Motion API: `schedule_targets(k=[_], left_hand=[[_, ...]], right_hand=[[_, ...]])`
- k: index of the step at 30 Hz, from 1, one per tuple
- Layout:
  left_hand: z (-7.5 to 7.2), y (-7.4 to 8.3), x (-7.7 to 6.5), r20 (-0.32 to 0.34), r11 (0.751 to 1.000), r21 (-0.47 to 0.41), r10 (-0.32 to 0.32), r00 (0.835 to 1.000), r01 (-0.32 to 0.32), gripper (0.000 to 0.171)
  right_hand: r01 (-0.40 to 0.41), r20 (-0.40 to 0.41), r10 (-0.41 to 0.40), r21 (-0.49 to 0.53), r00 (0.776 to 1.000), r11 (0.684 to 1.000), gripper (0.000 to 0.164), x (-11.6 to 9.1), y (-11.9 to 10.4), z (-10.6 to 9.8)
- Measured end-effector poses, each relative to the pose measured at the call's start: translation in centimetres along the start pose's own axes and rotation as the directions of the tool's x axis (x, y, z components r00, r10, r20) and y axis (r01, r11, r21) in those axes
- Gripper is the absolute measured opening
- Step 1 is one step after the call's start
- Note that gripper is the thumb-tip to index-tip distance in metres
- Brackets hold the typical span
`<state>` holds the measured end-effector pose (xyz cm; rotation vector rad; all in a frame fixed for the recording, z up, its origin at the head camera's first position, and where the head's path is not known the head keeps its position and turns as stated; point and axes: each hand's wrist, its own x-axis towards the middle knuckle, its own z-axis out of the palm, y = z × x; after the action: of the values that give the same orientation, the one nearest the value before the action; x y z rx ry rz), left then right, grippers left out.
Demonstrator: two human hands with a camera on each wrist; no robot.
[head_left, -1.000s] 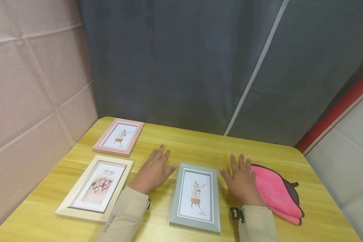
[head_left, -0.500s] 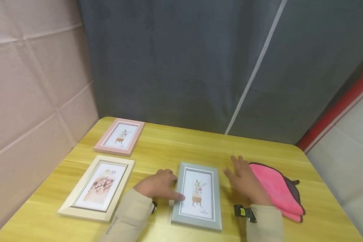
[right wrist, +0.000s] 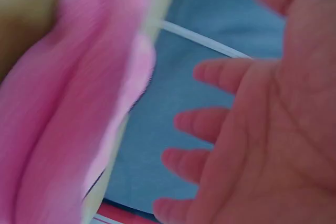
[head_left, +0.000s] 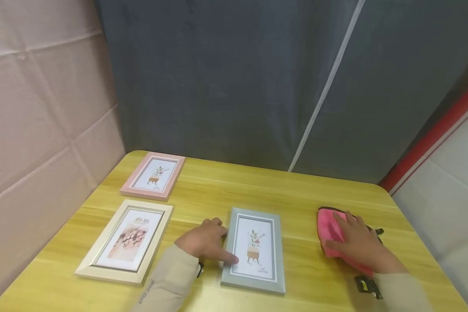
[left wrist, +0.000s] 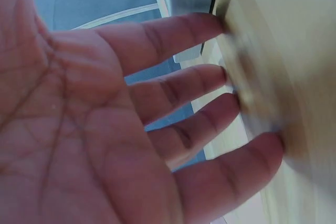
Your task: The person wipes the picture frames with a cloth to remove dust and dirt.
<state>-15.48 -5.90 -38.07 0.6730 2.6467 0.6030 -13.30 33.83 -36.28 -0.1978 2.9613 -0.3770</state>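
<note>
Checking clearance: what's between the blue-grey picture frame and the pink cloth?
Only bare tabletop between blue-grey picture frame and pink cloth; the head view shows it.

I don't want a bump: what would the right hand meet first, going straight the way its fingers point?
Most likely the dark-edged pink cloth: the head view shows the right hand over it, and in the right wrist view the fingers point towards it. Depth is unclear.
</note>
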Motion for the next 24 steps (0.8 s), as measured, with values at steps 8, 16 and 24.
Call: schedule_targets(k=[8, 16, 24], left_hand=[[-0.2, -1.1, -0.6, 0.064, 1.0, 0.02, 0.022, 0.998, -0.023, 0.084], [-0.1, -1.5, -0.9, 0.081, 0.999, 0.01, 0.038, 0.996, -0.039, 0.083], [-0.2, -1.5, -1.1, 0.093, 0.999, -0.021, 0.033, 0.995, -0.031, 0.083]], right_hand=[[0.008, 0.168, -0.013, 0.031, 0.986, 0.999, 0.116, -0.6, 2.1, 1.3], [-0.01, 0.277, -0.017, 0.097, 0.961, 0.995, 0.113, 0.2, 3.4, 2.0], [0.012, 0.185, -0.022, 0.055, 0.983, 0.998, 0.094, 0.5, 3.9, 2.5]])
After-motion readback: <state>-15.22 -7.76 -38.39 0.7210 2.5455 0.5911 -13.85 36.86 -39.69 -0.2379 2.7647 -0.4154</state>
